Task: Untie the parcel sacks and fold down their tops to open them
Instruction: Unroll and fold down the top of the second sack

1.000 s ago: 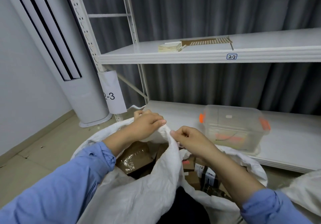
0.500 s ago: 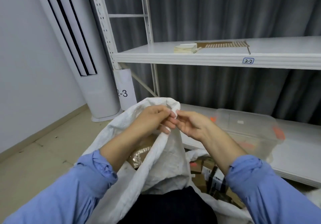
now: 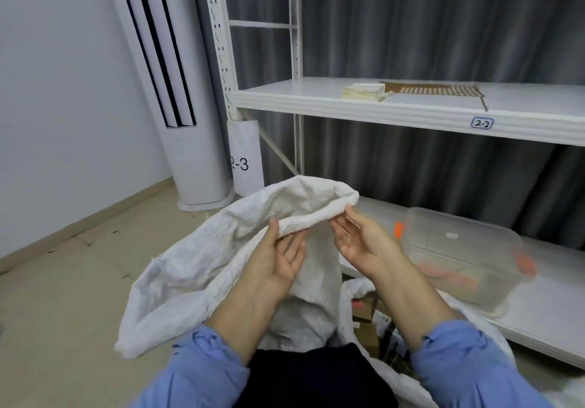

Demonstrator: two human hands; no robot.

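A white woven parcel sack (image 3: 190, 268) stands open in front of me, its top lifted and its rim rolled over. My left hand (image 3: 280, 260) is palm up, with the thumb on top of the rolled rim and the fingers underneath, pinching it. My right hand (image 3: 359, 241) is also palm up, a short way to the right, and holds the same rim between thumb and fingertips. Cardboard parcels (image 3: 368, 311) show inside the sack below my right wrist. Both forearms wear blue sleeves.
A white metal rack stands ahead, and its upper shelf (image 3: 411, 113) is labelled 2-2. A clear plastic box (image 3: 459, 258) with orange clips sits on the low shelf (image 3: 538, 319) at the right. A white tower air conditioner (image 3: 190, 141) stands at the left on beige floor tiles (image 3: 63, 296).
My hands met pinching the sack's edge. They have since turned palm up and moved apart along the rim, which is now lifted and rolled over. The view has shifted left and up.
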